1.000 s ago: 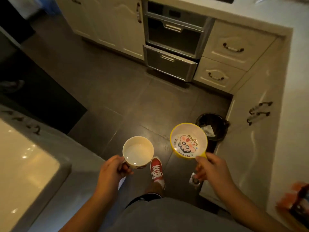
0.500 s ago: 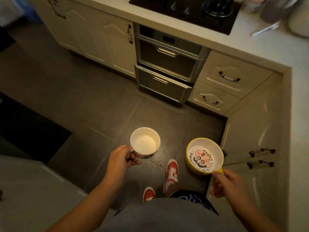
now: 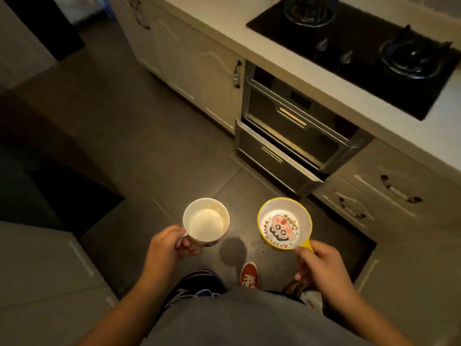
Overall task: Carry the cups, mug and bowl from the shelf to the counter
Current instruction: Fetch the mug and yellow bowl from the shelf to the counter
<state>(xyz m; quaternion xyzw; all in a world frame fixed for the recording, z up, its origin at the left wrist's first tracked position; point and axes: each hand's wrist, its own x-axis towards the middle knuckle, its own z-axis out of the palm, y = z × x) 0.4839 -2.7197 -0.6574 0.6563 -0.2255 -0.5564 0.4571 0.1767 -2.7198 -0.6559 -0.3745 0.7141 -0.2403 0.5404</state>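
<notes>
At lower centre of the frame, the left hand (image 3: 166,245) grips the handle of a white mug (image 3: 206,221), held upright over the floor (image 3: 139,156). Just right of it, the right hand (image 3: 321,267) pinches the yellow handle of a cartoon-printed bowl (image 3: 284,223). The counter (image 3: 249,28) with its hob (image 3: 356,51) runs across the upper right, well apart from both.

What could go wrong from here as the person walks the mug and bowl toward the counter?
1. The right hand holds the yellow bowl only by its small handle, so it could tip or slip.
2. The lower oven drawer juts out over the floor, a likely shin or foot catch.
3. The left hand pinches the mug by its handle, so a bump could drop it on the tile.
</notes>
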